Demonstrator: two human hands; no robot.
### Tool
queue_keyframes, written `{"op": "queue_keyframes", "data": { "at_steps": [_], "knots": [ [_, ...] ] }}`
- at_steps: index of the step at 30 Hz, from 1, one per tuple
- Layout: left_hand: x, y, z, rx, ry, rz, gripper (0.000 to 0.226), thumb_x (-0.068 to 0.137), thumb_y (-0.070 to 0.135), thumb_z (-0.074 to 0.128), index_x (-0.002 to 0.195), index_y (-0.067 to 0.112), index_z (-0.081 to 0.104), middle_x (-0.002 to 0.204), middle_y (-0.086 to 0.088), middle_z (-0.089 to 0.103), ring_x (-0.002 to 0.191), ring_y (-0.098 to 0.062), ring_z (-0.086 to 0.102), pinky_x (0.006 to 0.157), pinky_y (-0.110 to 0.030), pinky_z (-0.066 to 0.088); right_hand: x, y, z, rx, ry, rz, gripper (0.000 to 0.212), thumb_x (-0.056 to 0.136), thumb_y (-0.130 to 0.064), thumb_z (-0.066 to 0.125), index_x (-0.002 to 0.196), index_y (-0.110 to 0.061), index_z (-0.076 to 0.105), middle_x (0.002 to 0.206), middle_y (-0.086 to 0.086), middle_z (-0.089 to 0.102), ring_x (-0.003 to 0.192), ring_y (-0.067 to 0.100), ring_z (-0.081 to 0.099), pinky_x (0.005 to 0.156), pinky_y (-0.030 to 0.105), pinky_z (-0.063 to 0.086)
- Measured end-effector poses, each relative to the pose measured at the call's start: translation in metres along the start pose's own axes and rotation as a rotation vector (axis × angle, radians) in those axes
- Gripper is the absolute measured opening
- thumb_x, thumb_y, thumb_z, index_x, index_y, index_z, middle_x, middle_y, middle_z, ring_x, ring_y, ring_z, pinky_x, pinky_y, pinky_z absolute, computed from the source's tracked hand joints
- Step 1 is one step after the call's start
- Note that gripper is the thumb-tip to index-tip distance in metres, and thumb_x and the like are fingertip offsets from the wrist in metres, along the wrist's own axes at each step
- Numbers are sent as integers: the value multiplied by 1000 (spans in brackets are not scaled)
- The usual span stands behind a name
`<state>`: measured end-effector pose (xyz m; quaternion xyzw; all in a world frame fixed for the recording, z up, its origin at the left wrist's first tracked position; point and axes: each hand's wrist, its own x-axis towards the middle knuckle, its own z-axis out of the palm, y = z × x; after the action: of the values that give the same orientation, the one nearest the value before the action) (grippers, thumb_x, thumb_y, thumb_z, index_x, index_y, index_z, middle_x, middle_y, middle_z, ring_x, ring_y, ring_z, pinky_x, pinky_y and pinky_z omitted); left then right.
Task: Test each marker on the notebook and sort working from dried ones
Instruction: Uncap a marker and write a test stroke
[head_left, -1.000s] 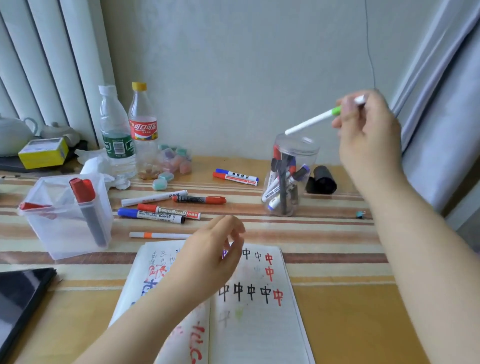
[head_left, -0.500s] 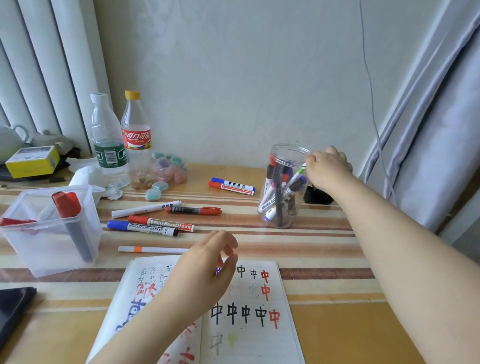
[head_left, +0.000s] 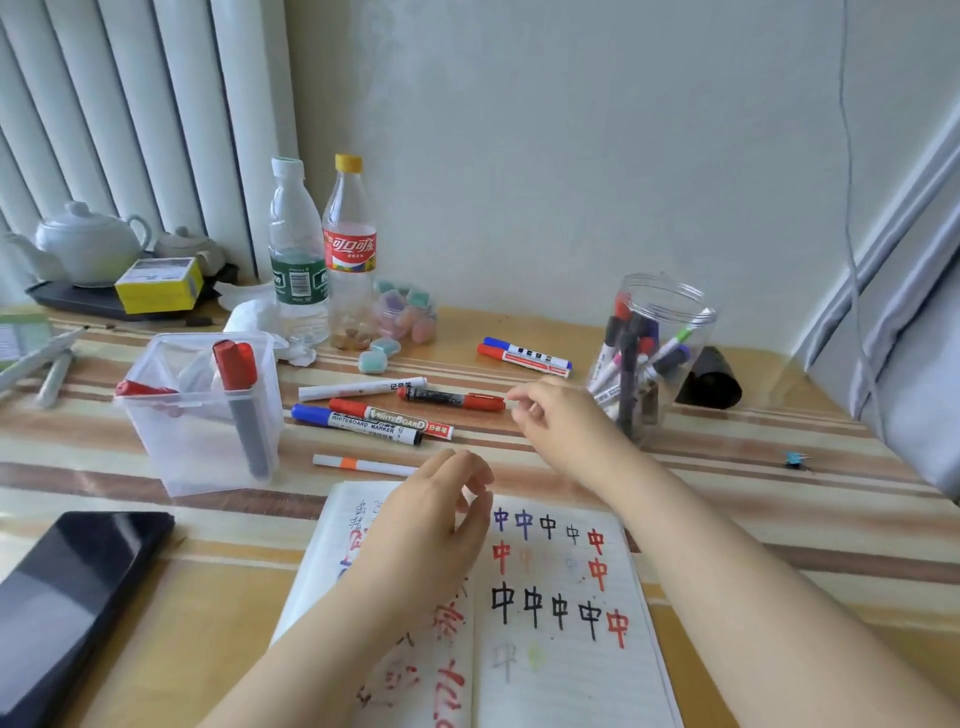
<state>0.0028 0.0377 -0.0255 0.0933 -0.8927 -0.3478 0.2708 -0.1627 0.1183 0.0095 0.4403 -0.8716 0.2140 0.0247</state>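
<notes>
the right hand (head_left: 545, 415) reaches over the table (head_left: 753, 519) with its fingers loosely spread and nothing in them, the tips just beside the cap end of a black marker with red ends (head_left: 451, 399). the left hand (head_left: 441, 525) rests on the open notebook (head_left: 561, 613), fingers curled, thumb and forefinger near each other; i cannot tell whether it pinches something small there or holds nothing.

the step in hand looks like picking the next marker from the loose group on the table. to do it well, take the black and red one by its barrel rather than the cap, so the other hand can pull the cap off cleanly. keep the left hand pressing the notebook flat, and write on a blank patch low on the right page, away from the rows of black, red and blue characters, so a faint line is easy to judge.

the round clear jar (head_left: 660, 358) at the right holds a bundle of markers standing at angles, with black, purple, red and green showing. the square clear box (head_left: 202, 415) at the left holds one tall grey marker with a red cap leaning upright and another red one lying at its side. which container is for working ones i cannot tell.
</notes>
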Motion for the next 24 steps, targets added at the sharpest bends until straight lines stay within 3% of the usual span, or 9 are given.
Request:
{"op": "queue_keyframes", "data": {
  "at_steps": [4,7,12,17,19,21,24],
  "knots": [
    [1,-10,0,54,72,1,16,82,28,43,90,20,54,87,14,53,73,-12,55,62,-33,48,29,-9,40,-33,-44,-25,37,97,-16,44,133,-17,52,134,-1,48,120,18,47,100,26,34],
    [1,-14,-1,75,116,-17,19,82,29,42,92,20,55,89,12,53,76,-10,54,63,-30,47,55,-11,61,-167,-46,-14,38,97,-10,41,134,-13,50,134,2,46,124,20,39,104,29,31],
    [-1,-16,-1,85,151,-4,19,82,26,44,93,19,57,89,11,55,75,-11,54,60,-28,46,79,-7,74,-258,-15,37,21,93,-17,53,112,-10,59,112,2,50,105,21,43,82,29,37],
    [1,-15,-2,89,135,-52,17,87,28,44,97,20,54,93,13,52,82,-9,52,66,-23,43,58,-17,44,-246,-35,27,21,97,-25,49,110,-10,56,109,5,53,99,23,51,79,32,40],
    [1,-14,-4,56,136,-104,11,92,27,48,100,23,53,96,17,50,85,-3,51,71,-19,42,34,-20,22,-61,-16,117,17,96,-28,49,108,-17,54,102,-2,57,91,17,55,74,31,42],
    [1,-9,-5,-8,133,-119,15,92,31,49,106,25,52,101,18,51,86,3,50,74,-15,42,2,-24,2,292,-23,228,11,95,-29,51,99,-20,55,90,-7,64,83,13,60,76,31,48],
    [-2,6,-3,-93,23,-71,32,92,38,43,120,23,48,109,16,51,97,2,49,82,-15,39,-54,-34,-15,890,-43,290,12,96,-12,50,93,-7,59,77,3,69,73,13,66,73,27,55]
  ]
}}
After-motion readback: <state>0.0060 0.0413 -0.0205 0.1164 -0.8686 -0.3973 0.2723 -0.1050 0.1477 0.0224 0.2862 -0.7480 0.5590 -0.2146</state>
